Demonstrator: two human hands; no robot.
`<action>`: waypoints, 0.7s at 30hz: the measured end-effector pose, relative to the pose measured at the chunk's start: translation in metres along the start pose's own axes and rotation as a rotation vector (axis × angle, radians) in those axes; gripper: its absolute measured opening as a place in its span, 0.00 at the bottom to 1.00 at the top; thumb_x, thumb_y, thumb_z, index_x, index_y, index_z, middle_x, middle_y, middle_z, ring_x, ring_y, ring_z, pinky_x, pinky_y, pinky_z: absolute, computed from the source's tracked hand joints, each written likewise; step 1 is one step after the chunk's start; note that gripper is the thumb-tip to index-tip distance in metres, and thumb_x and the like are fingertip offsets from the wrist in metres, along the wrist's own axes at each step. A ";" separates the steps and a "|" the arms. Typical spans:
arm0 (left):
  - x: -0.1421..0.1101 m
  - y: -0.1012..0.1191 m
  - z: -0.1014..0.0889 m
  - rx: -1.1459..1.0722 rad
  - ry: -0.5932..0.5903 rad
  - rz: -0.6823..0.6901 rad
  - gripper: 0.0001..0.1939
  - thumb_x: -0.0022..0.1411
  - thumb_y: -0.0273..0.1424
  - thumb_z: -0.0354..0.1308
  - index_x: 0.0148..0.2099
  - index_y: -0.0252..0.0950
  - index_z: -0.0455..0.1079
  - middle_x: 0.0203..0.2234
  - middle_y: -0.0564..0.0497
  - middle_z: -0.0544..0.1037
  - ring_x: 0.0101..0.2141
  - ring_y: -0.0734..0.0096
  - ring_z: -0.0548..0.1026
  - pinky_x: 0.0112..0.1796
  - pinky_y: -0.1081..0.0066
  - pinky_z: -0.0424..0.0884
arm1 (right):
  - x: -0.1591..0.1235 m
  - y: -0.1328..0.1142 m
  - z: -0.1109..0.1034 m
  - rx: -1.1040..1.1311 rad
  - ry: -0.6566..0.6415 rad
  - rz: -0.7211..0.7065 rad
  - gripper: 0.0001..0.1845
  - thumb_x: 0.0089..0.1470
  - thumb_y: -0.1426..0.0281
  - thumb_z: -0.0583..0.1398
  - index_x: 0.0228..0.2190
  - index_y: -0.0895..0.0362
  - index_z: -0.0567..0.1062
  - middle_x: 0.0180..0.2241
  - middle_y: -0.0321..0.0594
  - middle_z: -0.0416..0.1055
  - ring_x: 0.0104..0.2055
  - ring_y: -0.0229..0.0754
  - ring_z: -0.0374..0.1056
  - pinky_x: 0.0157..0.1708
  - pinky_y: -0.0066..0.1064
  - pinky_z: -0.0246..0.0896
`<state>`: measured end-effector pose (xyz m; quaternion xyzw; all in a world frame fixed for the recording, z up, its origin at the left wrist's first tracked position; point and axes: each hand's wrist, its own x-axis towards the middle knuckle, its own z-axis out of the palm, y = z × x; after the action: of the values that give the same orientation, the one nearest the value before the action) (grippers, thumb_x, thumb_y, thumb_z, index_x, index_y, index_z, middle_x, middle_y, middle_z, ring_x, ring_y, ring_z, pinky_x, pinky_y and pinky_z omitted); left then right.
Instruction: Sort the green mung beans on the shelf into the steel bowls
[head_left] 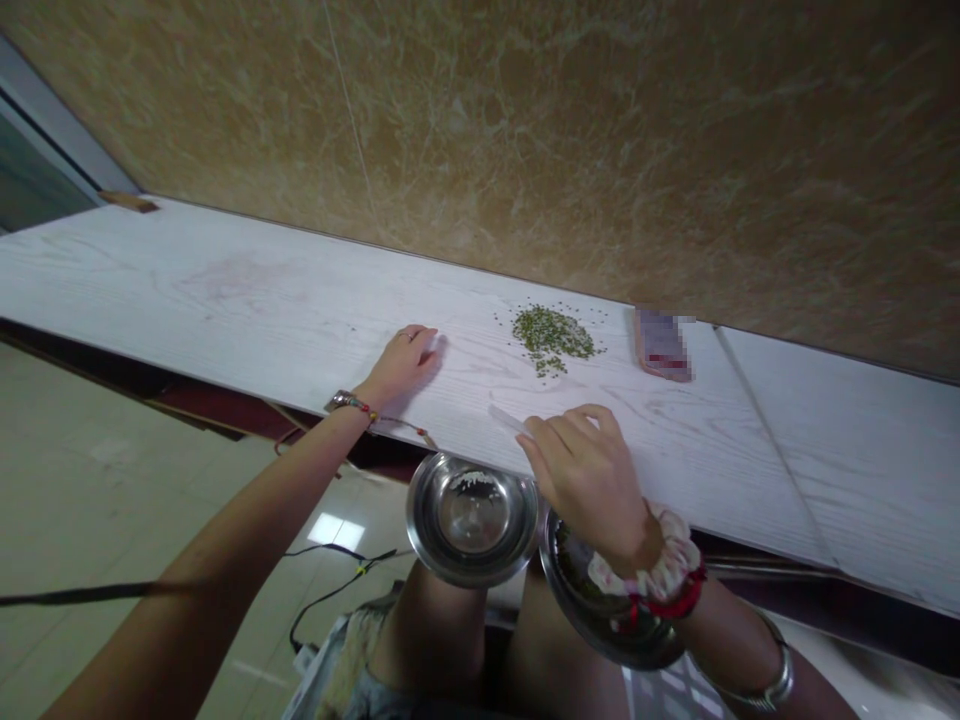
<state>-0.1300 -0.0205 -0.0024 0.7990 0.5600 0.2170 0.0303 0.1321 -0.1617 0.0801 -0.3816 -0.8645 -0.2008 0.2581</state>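
Note:
My right hand [581, 475] is closed around a thin, pale, translucent flat stick [508, 418], whose tip points left over the white table's front part. Beyond that tip lies a loose pile of small green beans [551, 335], with some paler bits among them. My left hand [405, 365] rests on the tabletop to the left of the pile, empty, thumb and fingers slightly apart. A steel bowl [472, 570] sits over my lap, with white grains inside. Under my right wrist is a second steel bowl [645, 655] with greenish contents, partly hidden.
A phone [661, 345] lies on the white table [337, 290], right of the beans. A marbled wall [480, 130] borders the table's back edge. A small wooden piece [129, 201] lies at the far left. Black cables [322, 600] hang below the table's edge.

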 end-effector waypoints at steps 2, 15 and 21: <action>0.000 0.001 0.000 -0.004 -0.007 -0.009 0.19 0.61 0.30 0.50 0.53 0.30 0.66 0.49 0.40 0.71 0.50 0.58 0.69 0.54 0.58 0.65 | 0.002 -0.009 -0.002 0.050 -0.006 -0.023 0.11 0.60 0.73 0.54 0.27 0.58 0.73 0.22 0.35 0.68 0.28 0.39 0.59 0.38 0.33 0.50; 0.001 0.002 -0.001 0.000 -0.005 -0.029 0.19 0.61 0.30 0.50 0.53 0.29 0.67 0.48 0.39 0.72 0.49 0.57 0.70 0.53 0.58 0.66 | 0.008 -0.008 -0.019 0.172 0.047 -0.023 0.10 0.61 0.73 0.53 0.31 0.60 0.73 0.23 0.35 0.72 0.28 0.37 0.63 0.41 0.33 0.54; 0.000 0.005 0.001 0.086 -0.033 0.012 0.20 0.62 0.30 0.47 0.54 0.27 0.67 0.50 0.35 0.71 0.51 0.55 0.69 0.53 0.57 0.64 | 0.001 0.037 -0.008 0.046 0.137 0.043 0.11 0.62 0.68 0.54 0.32 0.57 0.75 0.25 0.35 0.75 0.28 0.37 0.66 0.43 0.33 0.54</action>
<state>-0.1255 -0.0221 -0.0022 0.8064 0.5633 0.1798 0.0036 0.1620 -0.1420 0.0927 -0.3795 -0.8409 -0.2008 0.3295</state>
